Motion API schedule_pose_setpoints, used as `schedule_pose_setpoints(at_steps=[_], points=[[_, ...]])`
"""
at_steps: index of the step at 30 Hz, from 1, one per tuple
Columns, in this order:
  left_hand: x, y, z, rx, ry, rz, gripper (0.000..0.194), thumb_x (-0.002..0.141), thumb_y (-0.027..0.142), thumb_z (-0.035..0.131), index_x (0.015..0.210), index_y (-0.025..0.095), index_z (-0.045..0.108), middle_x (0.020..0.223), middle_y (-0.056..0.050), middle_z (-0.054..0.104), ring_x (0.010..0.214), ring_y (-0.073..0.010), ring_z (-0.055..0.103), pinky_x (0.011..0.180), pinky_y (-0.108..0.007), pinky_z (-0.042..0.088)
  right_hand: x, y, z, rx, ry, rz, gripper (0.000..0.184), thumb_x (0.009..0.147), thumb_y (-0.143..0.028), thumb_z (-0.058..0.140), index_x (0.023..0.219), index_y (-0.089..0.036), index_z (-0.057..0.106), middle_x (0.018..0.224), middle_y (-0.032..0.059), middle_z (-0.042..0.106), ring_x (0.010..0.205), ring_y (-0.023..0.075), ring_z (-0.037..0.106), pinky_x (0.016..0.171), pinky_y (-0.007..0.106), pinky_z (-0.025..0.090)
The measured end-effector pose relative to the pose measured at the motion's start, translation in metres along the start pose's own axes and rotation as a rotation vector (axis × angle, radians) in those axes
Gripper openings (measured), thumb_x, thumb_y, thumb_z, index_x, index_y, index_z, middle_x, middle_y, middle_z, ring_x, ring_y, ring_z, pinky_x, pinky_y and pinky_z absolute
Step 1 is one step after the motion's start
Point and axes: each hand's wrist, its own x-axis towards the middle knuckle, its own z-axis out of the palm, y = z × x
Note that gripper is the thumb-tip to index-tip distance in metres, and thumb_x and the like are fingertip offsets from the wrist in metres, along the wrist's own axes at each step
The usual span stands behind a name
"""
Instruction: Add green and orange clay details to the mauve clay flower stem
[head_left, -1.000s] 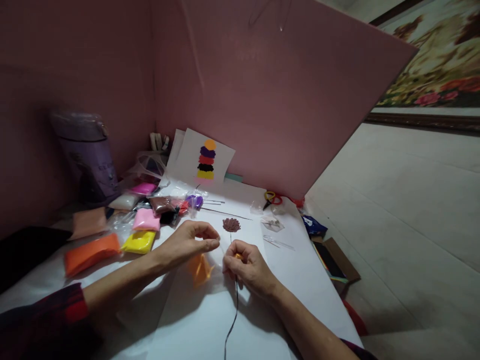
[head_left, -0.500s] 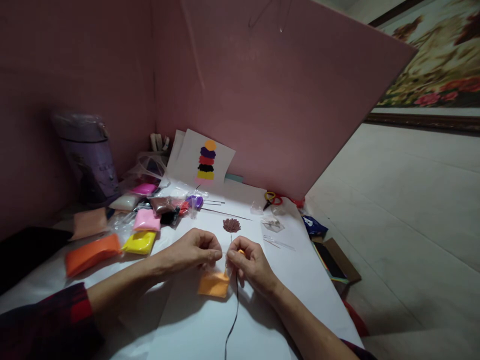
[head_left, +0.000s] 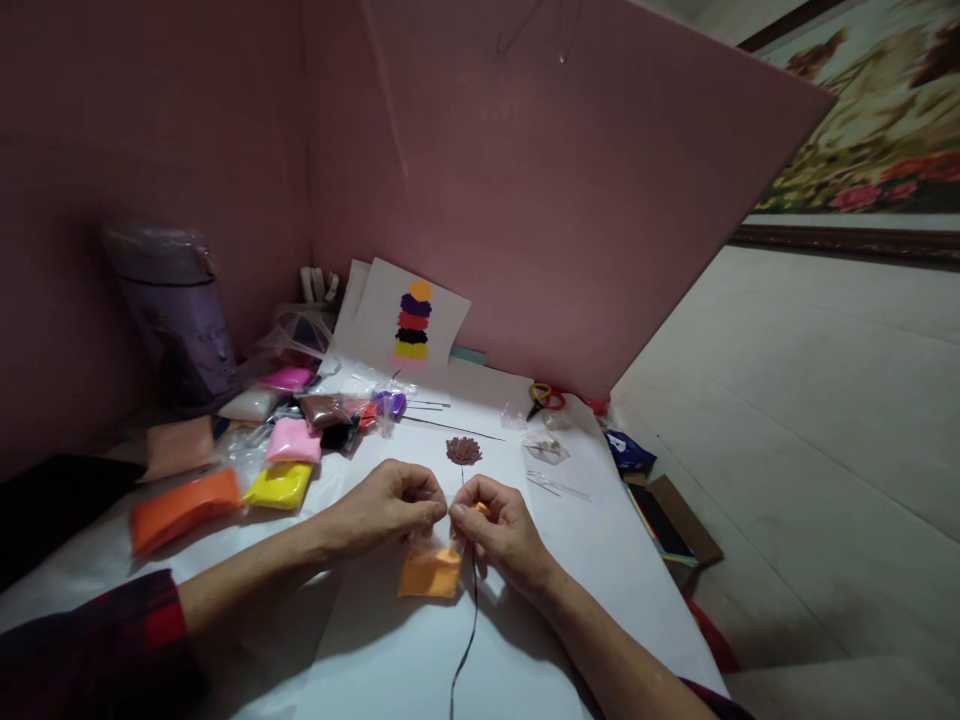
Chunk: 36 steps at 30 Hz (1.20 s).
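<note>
Between my hands hangs a small clear bag of light orange clay [head_left: 429, 573]. My left hand [head_left: 391, 503] is closed, pinching the bag's upper edge at its left side. At the other corner, the thumb and index finger of my right hand [head_left: 501, 528] pinch the same edge. A bit of light orange clay [head_left: 481, 510] shows within the curled fingers of my right hand. Just beyond my hands lies a brown fringed flower [head_left: 463, 451] made of clay or similar material. Its dark thin stem [head_left: 472, 630] runs toward me, partly hidden under my right hand.
Several coloured clay packets, including an orange one [head_left: 186, 510] and a yellow one [head_left: 279, 486], lie at left. A sheet with coloured shapes [head_left: 442, 310] leans at the back. Scissors [head_left: 545, 398] and thin sticks [head_left: 555, 486] lie at right. A purple bag [head_left: 180, 320] stands far left.
My hands have drawn slightly closer together at the bag's top edge. The orange bag has swung a little to the right and nearer me.
</note>
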Motion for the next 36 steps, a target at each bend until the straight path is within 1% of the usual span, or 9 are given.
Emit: schedule_pose_setpoints(at_steps=[9, 15, 19, 21, 27, 31, 34, 36], points=[[0.001, -0.0013, -0.0007, 0.03, -0.016, 0.026, 0.018, 0.068, 0.031, 0.062, 0.066, 0.013, 0.059, 0.054, 0.004, 0.053, 0.052, -0.0103, 0.047, 0.053, -0.023, 0.037, -0.0016, 0.0012, 0.0023, 0.016, 0.01, -0.01, 0.025, 0.076, -0.037, 0.069, 0.071, -0.018, 0.054, 0.052, -0.0037, 0.06, 0.032, 0.0049, 0.041, 0.029, 0.015, 0.029], [0.0014, -0.0039, -0.0013, 0.008, -0.015, 0.043, 0.019, 0.072, 0.031, 0.062, 0.069, 0.013, 0.061, 0.055, 0.003, 0.056, 0.053, -0.0103, 0.049, 0.054, -0.024, 0.037, -0.0016, -0.0014, 0.0007, 0.015, 0.051, -0.04, 0.022, 0.075, -0.034, 0.069, 0.068, -0.017, 0.056, 0.054, -0.0025, 0.061, 0.037, 0.006, 0.043, 0.034, 0.017, 0.031], [0.0053, -0.0057, -0.0054, -0.023, 0.049, 0.04, 0.021, 0.071, 0.034, 0.065, 0.069, 0.013, 0.062, 0.054, 0.002, 0.059, 0.053, -0.011, 0.051, 0.056, -0.025, 0.038, 0.0009, -0.0058, -0.0034, 0.009, 0.136, -0.066, 0.022, 0.073, -0.033, 0.069, 0.065, -0.017, 0.056, 0.053, -0.0021, 0.06, 0.041, 0.0068, 0.043, 0.04, 0.018, 0.032], [0.0066, -0.0058, -0.0075, -0.02, 0.075, 0.035, 0.021, 0.07, 0.033, 0.067, 0.069, 0.013, 0.063, 0.056, 0.002, 0.06, 0.053, -0.011, 0.052, 0.056, -0.025, 0.039, 0.002, -0.0064, -0.0045, 0.011, 0.159, -0.082, 0.021, 0.072, -0.033, 0.069, 0.064, -0.017, 0.056, 0.052, -0.0023, 0.059, 0.043, 0.0071, 0.043, 0.043, 0.019, 0.033], [0.0045, -0.0068, -0.0094, -0.03, 0.069, 0.058, 0.018, 0.072, 0.03, 0.066, 0.068, 0.013, 0.063, 0.055, 0.002, 0.058, 0.054, -0.0109, 0.051, 0.057, -0.024, 0.038, 0.0036, -0.0052, -0.0034, 0.043, 0.148, -0.075, 0.02, 0.071, -0.031, 0.069, 0.063, -0.017, 0.056, 0.052, -0.0023, 0.059, 0.042, 0.0071, 0.041, 0.043, 0.02, 0.032], [0.0044, -0.006, -0.008, -0.05, 0.047, 0.066, 0.017, 0.072, 0.03, 0.066, 0.071, 0.012, 0.063, 0.061, 0.001, 0.062, 0.058, -0.0108, 0.052, 0.059, -0.024, 0.038, 0.0024, -0.0056, -0.0024, 0.065, 0.16, -0.07, 0.02, 0.071, -0.031, 0.069, 0.063, -0.017, 0.056, 0.051, -0.003, 0.058, 0.042, 0.007, 0.043, 0.043, 0.02, 0.033], [0.0049, -0.0062, -0.0063, -0.051, 0.016, 0.055, 0.017, 0.071, 0.029, 0.066, 0.072, 0.012, 0.063, 0.062, 0.001, 0.061, 0.059, -0.0104, 0.051, 0.058, -0.023, 0.037, 0.0015, -0.0036, -0.0017, 0.056, 0.125, -0.044, 0.023, 0.072, -0.034, 0.07, 0.066, -0.017, 0.056, 0.052, -0.0022, 0.059, 0.04, 0.0064, 0.042, 0.04, 0.019, 0.031], [0.0045, -0.0072, -0.0055, -0.057, 0.017, 0.051, 0.016, 0.071, 0.028, 0.066, 0.07, 0.013, 0.062, 0.06, 0.002, 0.059, 0.058, -0.0103, 0.05, 0.058, -0.023, 0.036, 0.0015, -0.0011, -0.0017, 0.046, 0.096, -0.031, 0.025, 0.074, -0.036, 0.071, 0.069, -0.017, 0.057, 0.055, -0.0014, 0.061, 0.038, 0.0059, 0.041, 0.037, 0.018, 0.029]])
